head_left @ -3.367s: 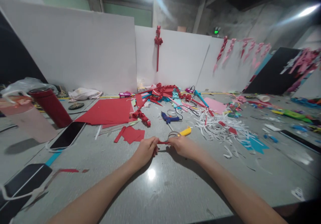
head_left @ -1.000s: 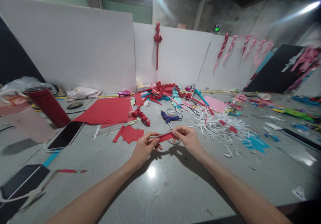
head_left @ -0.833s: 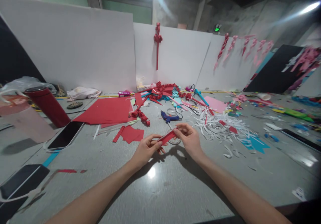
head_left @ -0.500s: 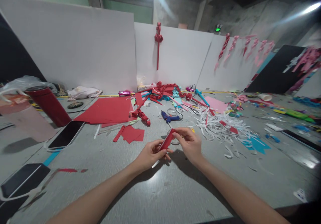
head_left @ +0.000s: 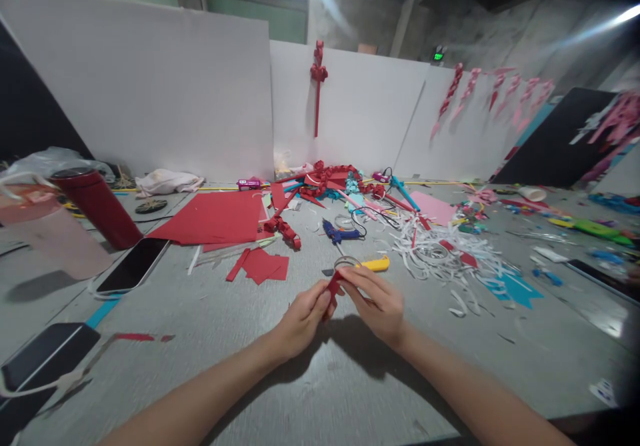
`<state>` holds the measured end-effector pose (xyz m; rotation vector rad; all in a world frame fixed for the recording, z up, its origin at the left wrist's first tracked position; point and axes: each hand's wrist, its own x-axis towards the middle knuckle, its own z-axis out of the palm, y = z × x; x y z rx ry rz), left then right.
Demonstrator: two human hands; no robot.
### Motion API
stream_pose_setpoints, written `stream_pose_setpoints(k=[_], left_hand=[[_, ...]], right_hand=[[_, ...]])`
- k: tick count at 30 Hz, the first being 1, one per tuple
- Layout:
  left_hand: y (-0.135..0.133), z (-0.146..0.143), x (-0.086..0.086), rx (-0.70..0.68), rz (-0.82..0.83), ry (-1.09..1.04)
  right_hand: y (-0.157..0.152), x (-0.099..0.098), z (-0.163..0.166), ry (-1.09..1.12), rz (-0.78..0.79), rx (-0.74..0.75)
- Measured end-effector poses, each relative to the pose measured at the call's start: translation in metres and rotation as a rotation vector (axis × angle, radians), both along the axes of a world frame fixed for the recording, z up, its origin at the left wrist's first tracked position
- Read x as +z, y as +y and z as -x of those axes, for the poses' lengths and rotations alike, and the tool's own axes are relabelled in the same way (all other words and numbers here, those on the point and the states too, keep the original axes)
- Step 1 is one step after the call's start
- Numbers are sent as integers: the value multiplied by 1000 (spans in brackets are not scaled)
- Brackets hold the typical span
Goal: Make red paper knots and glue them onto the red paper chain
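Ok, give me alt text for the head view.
Left hand and right hand hold a small red strip over a grey table. Beyond them lie a glue gun, white shreds and red paper; a red ornament hangs on a white board.

Cannot read any lettering or numbers; can see tiny glowing marks on a green sign (head_left: 439, 54) at the upper right of the frame, too small to make out; can also see pale, blurred marks on a purple item (head_left: 249, 184) left of centre, and bluish marks, equally unreadable, on a white scrap (head_left: 603, 392) at the lower right
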<state>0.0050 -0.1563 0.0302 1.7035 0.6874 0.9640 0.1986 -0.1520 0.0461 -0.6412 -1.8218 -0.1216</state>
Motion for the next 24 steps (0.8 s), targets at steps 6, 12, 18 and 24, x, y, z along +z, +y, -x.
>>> stream_pose_setpoints(k=[6,12,18,24], left_hand=[[-5,-2,-2,-40,24,-27],[-5,-3,-2,-44,40,-28],[1,-1,-4,23,18,46],[5,1,-2,22,102,20]], right_hand=[[-4,-2,-6,-83,-42,-2],[-8,8,0,-27,11,53],[-2,9,9,175,434,117],[4,15,9,138,626,166]])
